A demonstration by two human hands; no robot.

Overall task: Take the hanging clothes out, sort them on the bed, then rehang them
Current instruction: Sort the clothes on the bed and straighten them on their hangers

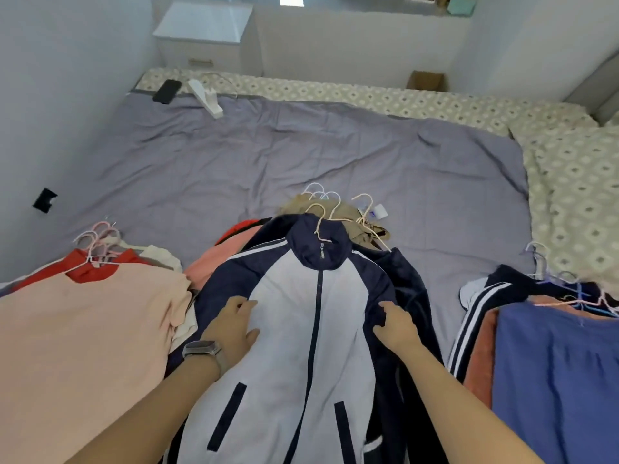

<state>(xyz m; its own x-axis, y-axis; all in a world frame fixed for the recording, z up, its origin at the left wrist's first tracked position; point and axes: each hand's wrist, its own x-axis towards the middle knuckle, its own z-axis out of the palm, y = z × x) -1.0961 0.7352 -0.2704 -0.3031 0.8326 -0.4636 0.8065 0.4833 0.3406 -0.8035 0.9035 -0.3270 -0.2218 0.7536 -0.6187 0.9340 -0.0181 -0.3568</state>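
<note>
A navy and white zip jacket (294,329) on a hanger lies on top of the middle pile on the bed (301,155). My left hand (234,324), with a watch on its wrist, rests flat on the jacket's left chest. My right hand (395,324) lies on the jacket's right side, its fingers bent over the navy sleeve seam. To the left is a pile topped by a peach shirt (87,329) with a red collar. To the right is a pile topped by a blue garment (556,370) over a striped navy one.
A black phone (166,91) and a white clip hanger (206,97) lie at the bed's far left. A patterned pillow (579,195) is at the right. A white nightstand (204,38) and a cardboard box (426,80) stand beyond the bed.
</note>
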